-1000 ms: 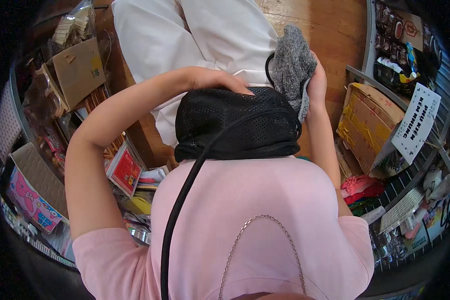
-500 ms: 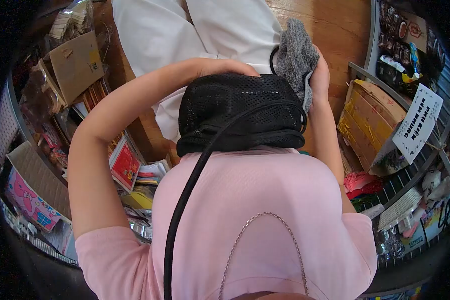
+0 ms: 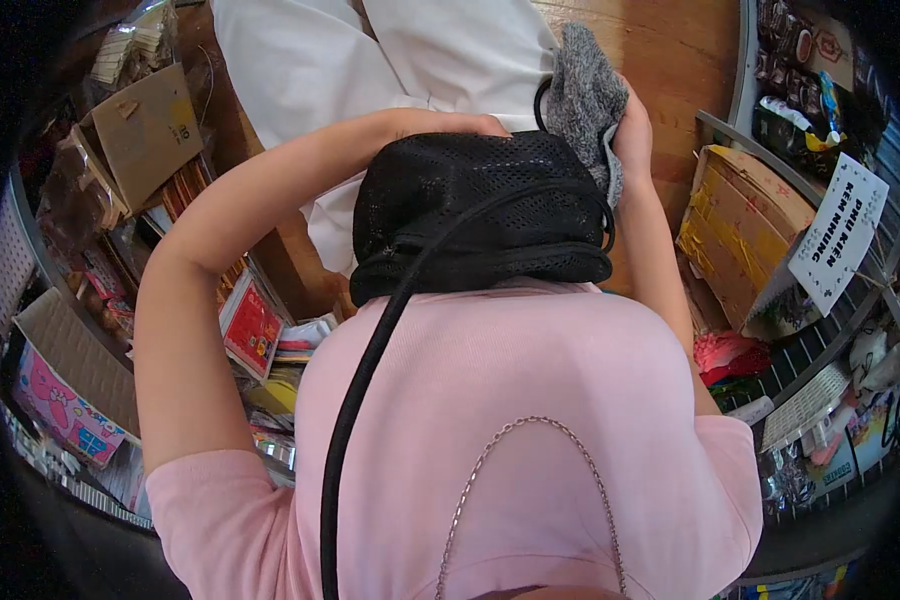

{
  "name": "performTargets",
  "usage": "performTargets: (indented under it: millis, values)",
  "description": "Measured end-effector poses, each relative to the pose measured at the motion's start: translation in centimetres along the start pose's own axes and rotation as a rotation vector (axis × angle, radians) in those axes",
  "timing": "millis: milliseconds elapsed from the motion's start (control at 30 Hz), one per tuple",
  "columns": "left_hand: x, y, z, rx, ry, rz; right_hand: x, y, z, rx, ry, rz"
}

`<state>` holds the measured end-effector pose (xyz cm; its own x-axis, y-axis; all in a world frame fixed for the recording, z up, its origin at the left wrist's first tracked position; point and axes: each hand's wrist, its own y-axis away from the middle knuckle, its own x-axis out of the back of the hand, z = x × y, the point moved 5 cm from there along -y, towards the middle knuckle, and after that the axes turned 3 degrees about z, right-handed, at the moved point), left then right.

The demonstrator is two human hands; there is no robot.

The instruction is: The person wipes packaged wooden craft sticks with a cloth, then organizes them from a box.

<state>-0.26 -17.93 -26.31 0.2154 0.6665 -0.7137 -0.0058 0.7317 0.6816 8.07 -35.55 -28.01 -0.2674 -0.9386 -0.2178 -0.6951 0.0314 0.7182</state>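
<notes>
The left hand (image 3: pixel 440 122) lies on the upper edge of the black mesh bag (image 3: pixel 475 215), just above the frame's centre. Its fingers go over the far rim and are hidden, so I cannot tell whether they are closed. The bag rests against the pink shirt (image 3: pixel 530 400), and its black strap (image 3: pixel 365 370) runs down toward the lower left.

The right hand (image 3: pixel 632 130), at upper right of centre, has its fingers closed around a grey knit pouch (image 3: pixel 582 95), which touches the bag's right corner.

A person in white clothing (image 3: pixel 320 60) stands right behind the bag. Open wooden floor (image 3: pixel 670 50) shows only at upper right. A cardboard box (image 3: pixel 745 225) and a white sign (image 3: pixel 838 245) crowd the right edge, and a shelf of packets (image 3: pixel 250 325) crowds the left.
</notes>
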Motion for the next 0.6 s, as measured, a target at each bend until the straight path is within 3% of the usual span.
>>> performTargets:
  millis: [133, 200, 267, 333, 400, 467, 533, 600]
  values:
    - [0.4, 0.9, 2.3, -0.022, -0.036, 0.045, 0.0, -0.3, -0.4, 0.047, 0.06, -0.019]
    - [-0.2, 1.8, 3.2, 0.063, -0.118, 0.074, 0.0, -0.4, -0.3, 0.026, 0.027, -0.001]
    - [0.5, 0.9, 4.7, -0.426, -0.622, -0.013, 0.4, -0.9, -0.3, 0.071, 0.036, -0.022]
    - [-0.4, 3.2, 6.6, -0.559, -0.975, 0.092, -0.7, -0.8, -1.5, 0.111, 0.047, -0.035]
    - [0.6, 5.1, 8.7, -0.617, -1.076, 0.136, -2.5, -0.4, -3.4, 0.248, 0.155, -0.009]
    - [3.8, 9.7, 12.2, -0.961, -0.981, 0.534, -4.6, -1.0, -4.7, 0.319, 0.206, -0.036]
    - [8.4, 14.0, 14.7, -0.996, -0.487, 0.718, -7.2, -1.1, -6.4, 0.403, 0.129, 0.019]
    - [13.8, 18.1, 17.8, -1.307, -0.437, 1.044, -9.2, -2.3, -7.5, 0.484, 0.181, -0.03]
